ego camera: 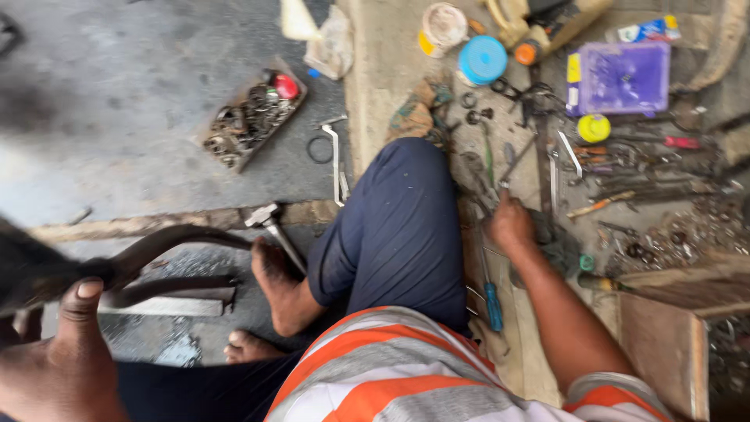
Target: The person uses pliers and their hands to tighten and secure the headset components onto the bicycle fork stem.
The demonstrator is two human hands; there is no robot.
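The left hand (58,355) closes its fingers on a dark curved metal frame (168,246) by the bare foot (281,285), while the right hand (512,223), fingers curled on something unclear, should pick carefully among the scattered tools (609,168).

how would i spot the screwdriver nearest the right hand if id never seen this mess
Start at the bent knee in dark blue trousers in the middle of the view. Just right of it, the right hand reaches into the scattered tools; the screwdriver lies below that hand, beside the forearm. Its bright blue handle sets it apart from the grey metal tools nearby.
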